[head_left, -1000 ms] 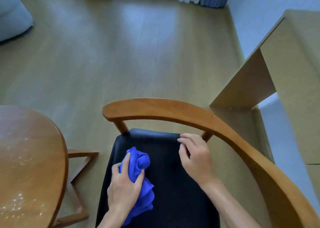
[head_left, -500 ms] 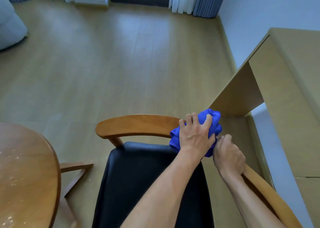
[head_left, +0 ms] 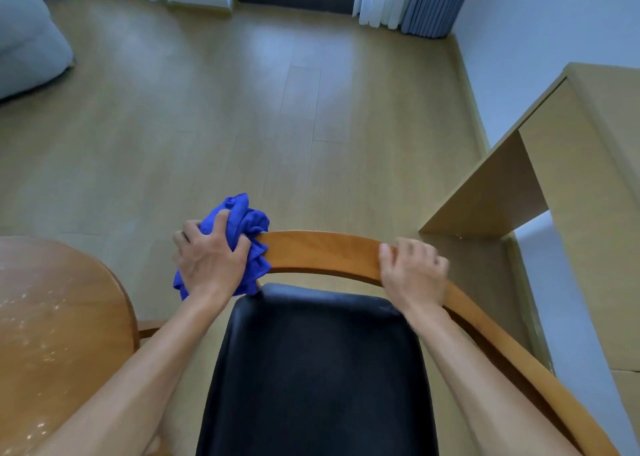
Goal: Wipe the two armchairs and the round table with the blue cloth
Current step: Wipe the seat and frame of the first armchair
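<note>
Starting at the far left, a pale grey upholstered piece [head_left: 24, 46], perhaps a sofa or bed though too little shows to tell, sits on the wooden floor [head_left: 207, 109]. Below it, the round table [head_left: 59, 317] fills the lower left corner, its brown top marked with pale specks and glare.

Just right of the table edge, the left hand [head_left: 207, 258] is closed around the blue cloth [head_left: 242, 220], which is bunched into a wad. The fingers [head_left: 221, 218] curl over the top of the wad, and the cloth is pressed against the left end of the armchair's [head_left: 322, 251] curved wooden backrest rail, with loose folds hanging below the hand toward the corner of the seat.

The black padded seat [head_left: 311, 369] lies in the middle foreground, between the two forearms, and nothing lies on it.

Further right, the right hand [head_left: 412, 268] grips the same rail where it bends into the armrest, fingers wrapped over the far edge of the wood; the hand is slightly blurred. The rail runs on down to the lower right corner.

Past the armchair, a light wooden desk [head_left: 588, 178] stands against the white wall [head_left: 536, 39]. Grey-blue curtains [head_left: 426, 1] hang at the top, beside the window.
</note>
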`<state>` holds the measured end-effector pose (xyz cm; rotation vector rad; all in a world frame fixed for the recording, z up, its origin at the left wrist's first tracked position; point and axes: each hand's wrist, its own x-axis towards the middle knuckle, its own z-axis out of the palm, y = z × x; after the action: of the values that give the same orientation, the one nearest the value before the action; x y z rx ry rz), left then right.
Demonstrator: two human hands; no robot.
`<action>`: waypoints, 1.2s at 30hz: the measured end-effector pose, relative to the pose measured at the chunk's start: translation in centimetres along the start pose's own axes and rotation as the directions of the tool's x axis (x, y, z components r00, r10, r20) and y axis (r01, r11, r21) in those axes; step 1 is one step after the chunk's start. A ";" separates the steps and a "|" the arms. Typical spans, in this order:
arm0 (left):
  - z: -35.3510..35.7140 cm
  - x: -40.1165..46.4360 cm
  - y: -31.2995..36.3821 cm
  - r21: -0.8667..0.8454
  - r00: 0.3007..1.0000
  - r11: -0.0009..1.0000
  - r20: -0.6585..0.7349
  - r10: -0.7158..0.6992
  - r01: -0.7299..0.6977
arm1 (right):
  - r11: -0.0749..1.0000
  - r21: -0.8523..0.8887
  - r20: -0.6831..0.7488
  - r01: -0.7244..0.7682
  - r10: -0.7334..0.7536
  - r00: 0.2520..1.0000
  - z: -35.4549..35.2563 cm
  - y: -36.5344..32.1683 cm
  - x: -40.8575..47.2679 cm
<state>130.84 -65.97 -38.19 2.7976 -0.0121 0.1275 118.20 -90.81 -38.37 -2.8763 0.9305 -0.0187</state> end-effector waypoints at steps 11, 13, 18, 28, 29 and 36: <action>1.7 -6.4 13.5 -0.051 0.866 0.871 0.092 0.491 -0.488 | 0.964 0.252 -0.082 0.086 -0.068 0.994 1.4 -1.1 0.4; 1.0 -4.6 9.3 -0.074 0.875 0.879 0.088 0.476 -0.470 | 0.969 0.217 -0.077 0.114 -0.099 0.992 1.2 -0.9 0.1; -1.2 0.5 -1.2 -0.106 0.997 0.992 0.035 -0.067 0.071 | 0.981 0.169 -0.078 0.092 -0.080 0.994 1.4 -1.5 0.0; 4.3 -12.4 20.4 -0.069 0.815 0.820 0.096 0.572 -0.568 | 0.884 0.440 -0.016 -0.161 0.186 0.982 -1.8 6.0 -0.6; 4.2 -13.0 20.8 -0.104 0.791 0.801 0.124 0.599 -0.590 | 0.936 0.299 -0.023 -0.187 0.203 0.979 -1.8 7.9 -1.6; 2.3 -6.1 11.0 -0.100 0.905 0.909 0.100 0.414 -0.404 | 0.973 0.193 0.102 -0.128 0.110 0.989 -1.0 9.3 -2.6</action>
<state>124.67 -77.10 -37.24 2.6791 -0.6241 0.0569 110.63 -96.83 -38.36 -2.6117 1.0199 0.0285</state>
